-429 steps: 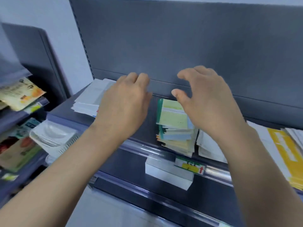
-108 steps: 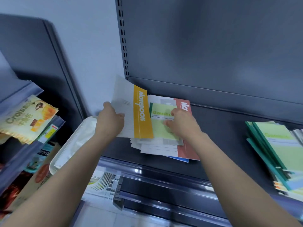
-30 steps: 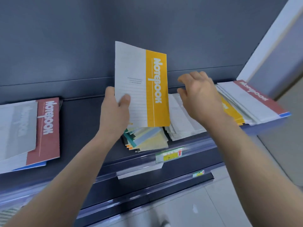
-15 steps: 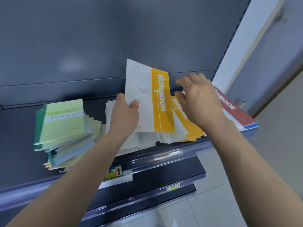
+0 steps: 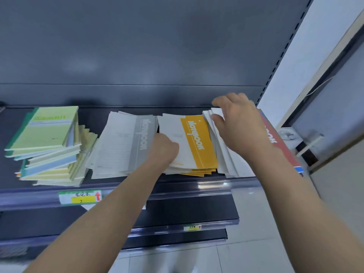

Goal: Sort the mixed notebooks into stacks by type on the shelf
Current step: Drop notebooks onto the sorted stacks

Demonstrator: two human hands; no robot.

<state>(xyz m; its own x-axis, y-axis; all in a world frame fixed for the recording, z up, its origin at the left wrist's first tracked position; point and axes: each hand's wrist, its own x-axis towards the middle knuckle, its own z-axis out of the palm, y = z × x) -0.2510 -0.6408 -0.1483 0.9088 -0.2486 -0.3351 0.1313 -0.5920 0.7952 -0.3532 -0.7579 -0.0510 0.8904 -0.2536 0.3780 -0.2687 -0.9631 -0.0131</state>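
Shelf (image 5: 216, 184) holding notebook stacks. Left hand (image 5: 164, 148), fingers curled, grips the left edge of the yellow-banded notebook (image 5: 197, 140), which lies flat on top of the yellow-banded stack (image 5: 197, 172) right of centre. Right hand (image 5: 240, 125) curls thumb and fingers round the far corner of the fanned red-banded pile (image 5: 279, 143) just beside it. Grey-banded stack (image 5: 122, 142) and green notebook stack (image 5: 45, 131) lie further left; a price label (image 5: 80, 197) sits on the shelf's front rail.

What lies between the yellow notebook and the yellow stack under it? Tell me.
Nothing visible. The yellow notebook, held by the left hand, already lies on the yellow stack; the right hand grips the neighbouring red-banded pile.
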